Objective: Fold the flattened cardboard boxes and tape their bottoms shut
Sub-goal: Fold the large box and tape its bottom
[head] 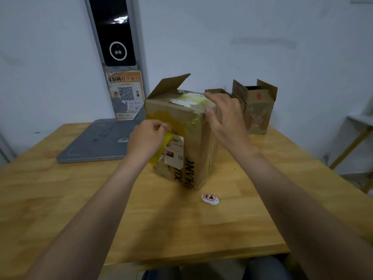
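A worn cardboard box [198,142] stands folded up on the wooden table [181,223], with one flap raised at its far left and old labels and yellow tape on its sides. My left hand [146,141] pinches a strip of yellow tape [161,151] against the box's near left face. My right hand [224,116] hovers with spread fingers by the box's upper right corner; whether it touches the cardboard is unclear.
A second open cardboard box [259,110] stands behind on the right. A grey flat scale pad [96,142] with an upright black-screened column [117,37] occupies the back left. A small white and red tag [210,199] lies in front of the box.
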A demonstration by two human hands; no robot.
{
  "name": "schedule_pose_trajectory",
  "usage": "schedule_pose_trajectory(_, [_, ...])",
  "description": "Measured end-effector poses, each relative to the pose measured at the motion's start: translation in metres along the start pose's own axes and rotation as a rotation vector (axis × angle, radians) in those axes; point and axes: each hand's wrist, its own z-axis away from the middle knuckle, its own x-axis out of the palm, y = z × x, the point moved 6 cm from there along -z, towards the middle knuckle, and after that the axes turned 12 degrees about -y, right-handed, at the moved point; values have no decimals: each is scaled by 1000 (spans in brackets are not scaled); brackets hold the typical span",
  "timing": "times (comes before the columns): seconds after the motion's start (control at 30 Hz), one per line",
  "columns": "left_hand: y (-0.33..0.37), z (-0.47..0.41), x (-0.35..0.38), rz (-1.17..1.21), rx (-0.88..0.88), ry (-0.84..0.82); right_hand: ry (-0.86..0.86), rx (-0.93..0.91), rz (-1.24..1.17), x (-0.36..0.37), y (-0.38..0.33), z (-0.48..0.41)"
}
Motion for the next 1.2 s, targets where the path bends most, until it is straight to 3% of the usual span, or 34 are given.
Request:
schedule_pose_trajectory(0.1, [0,-5,-8,75,-8,28,-88,32,67,19,-5,-20])
schedule_pose_trajectory(0.3, [-14,-16,-10,134,-36,18,68,59,85,39,-1,-20])
schedule_pose_trajectory(0.5, [-25,-21,-3,161,-59,1,42,51,241,54,0,-14])
schedule_pose_trajectory(0.7, [-23,-13,5,702,-166,-30,-74,29,271,48,-4,-8])
schedule_pose_trajectory(0.8, [-12,-11,3,803,-197,-41,-90,5,192,27,-3,-19])
schedule_pose_trajectory(0.93, [-3,-18,-3,739,-202,33,-51,212,141,-5,19,-59])
schedule_pose_trajectory(1.03, [3,-24,-8,608,-204,72,-330,430,109,-1,41,-77])
schedule_pose_trajectory(1.2, [4,-31,-23,402,-168,142,-386,431,-12,-9,42,-83])
